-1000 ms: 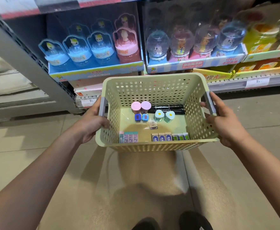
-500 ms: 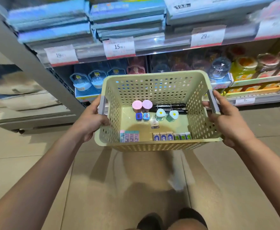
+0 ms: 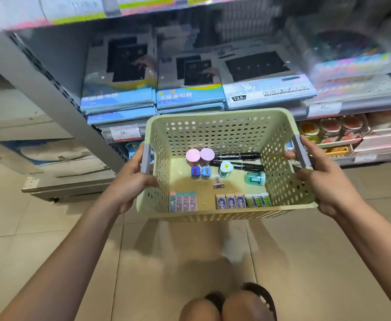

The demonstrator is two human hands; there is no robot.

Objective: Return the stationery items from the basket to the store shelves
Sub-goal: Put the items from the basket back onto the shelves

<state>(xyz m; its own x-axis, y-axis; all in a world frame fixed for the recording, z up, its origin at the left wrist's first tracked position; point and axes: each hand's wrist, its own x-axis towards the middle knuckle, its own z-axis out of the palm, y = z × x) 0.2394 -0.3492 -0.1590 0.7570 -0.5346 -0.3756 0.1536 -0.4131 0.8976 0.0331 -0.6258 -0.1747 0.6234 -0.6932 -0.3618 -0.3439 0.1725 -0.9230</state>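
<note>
I hold a pale green perforated basket (image 3: pixel 220 129) in front of the store shelves (image 3: pixel 213 93). My left hand (image 3: pixel 129 181) grips its grey left handle and my right hand (image 3: pixel 324 179) grips the grey right handle. Inside lie two pink-capped tubs (image 3: pixel 200 156), two black markers (image 3: pixel 238 159), two small blue sharpeners (image 3: pixel 200 171), a light blue item with a yellow dot (image 3: pixel 225 169), a teal sharpener (image 3: pixel 256 178) tipped on its side, and rows of erasers (image 3: pixel 243 200) along the near wall, with pink and teal ones (image 3: pixel 183 201) to the left.
Blue boxed drawing tablets (image 3: pixel 190 98) are stacked on the shelf just behind the basket, with price tags (image 3: pixel 125 133) on its edge. Jars (image 3: pixel 328 128) fill a lower shelf at right. A grey slanted upright (image 3: pixel 39 84) stands left. Tiled floor (image 3: pixel 51 228) lies below; my knees (image 3: pixel 224 306) show.
The view has tilted upward along the shelves, from the snow-globe shelf to the drawing tablets. The basket stays in both hands. The teal sharpener has slid right and tipped over.
</note>
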